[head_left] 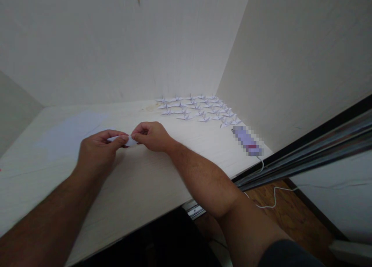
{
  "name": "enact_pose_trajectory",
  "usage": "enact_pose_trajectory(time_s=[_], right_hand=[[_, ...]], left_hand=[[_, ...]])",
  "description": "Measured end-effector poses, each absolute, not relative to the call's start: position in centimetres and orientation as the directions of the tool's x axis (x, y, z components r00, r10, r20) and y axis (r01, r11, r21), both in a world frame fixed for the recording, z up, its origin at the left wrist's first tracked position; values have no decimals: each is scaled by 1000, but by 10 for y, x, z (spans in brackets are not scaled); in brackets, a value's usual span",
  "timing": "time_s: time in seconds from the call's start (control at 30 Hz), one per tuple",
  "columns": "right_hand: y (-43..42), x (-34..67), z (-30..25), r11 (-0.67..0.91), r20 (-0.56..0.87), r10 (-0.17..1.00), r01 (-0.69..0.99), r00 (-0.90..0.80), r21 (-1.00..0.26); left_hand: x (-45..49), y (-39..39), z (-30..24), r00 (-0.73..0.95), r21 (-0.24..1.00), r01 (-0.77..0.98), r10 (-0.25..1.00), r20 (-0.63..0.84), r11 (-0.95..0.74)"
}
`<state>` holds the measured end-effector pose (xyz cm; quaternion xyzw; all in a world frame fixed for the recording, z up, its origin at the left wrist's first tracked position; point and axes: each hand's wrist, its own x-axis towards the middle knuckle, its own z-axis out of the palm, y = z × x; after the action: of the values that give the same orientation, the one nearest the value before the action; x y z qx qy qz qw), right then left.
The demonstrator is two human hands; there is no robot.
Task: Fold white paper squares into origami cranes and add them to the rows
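Our left hand (99, 145) is closed in a pinch, thumb on top and fingers beneath, round the small piece of folded white paper (132, 142). Our right hand (152, 135) has thumb and forefinger drawn together at its right end, the other fingers curled in. The paper sits between our two hands, over the front half of the table (162, 170), left of the folded paper birds (185, 116) standing in rows by the wall (186, 46). The paper is blurred and partly covered, so we cannot tell which crease lies under our fingertips.

To fold it well, we should let the left hand act as the clamp, gripping firmly without buckling the layers, while the right does the fine work at the end. We do best to line up the edges before pressing, then run a thumbnail along the crease from its fixed end outward. A light touch matters at the tip, where thin layers could tear or skew. If it wobbles, we could brace it against the tabletop.
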<state>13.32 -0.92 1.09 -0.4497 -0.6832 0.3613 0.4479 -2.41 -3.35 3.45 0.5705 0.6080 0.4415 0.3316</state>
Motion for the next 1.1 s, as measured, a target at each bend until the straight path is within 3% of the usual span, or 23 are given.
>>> enact_pose_trajectory(time_s=[0.43, 0.67, 0.77, 0.93, 1.1], right_hand=[[-9, 135, 13, 366, 315, 929, 341, -196, -866], [-14, 132, 10, 377, 334, 926, 422, -176, -824], [-15, 133, 9, 395, 338, 918, 435, -205, -809], [-14, 134, 8, 423, 366, 905, 351, -218, -835], [-12, 135, 5, 337, 305, 937, 206, -171, -919]], left_hand=[[-22, -35, 36, -139, 902, 432, 988, 63, 3], [-25, -35, 40, -111, 798, 603, 991, 74, 8], [-29, -31, 37, -53, 801, 597, 995, 84, -36], [-30, -30, 37, 11, 855, 509, 995, 102, -93], [-30, -28, 32, 66, 907, 407, 994, 84, -104]])
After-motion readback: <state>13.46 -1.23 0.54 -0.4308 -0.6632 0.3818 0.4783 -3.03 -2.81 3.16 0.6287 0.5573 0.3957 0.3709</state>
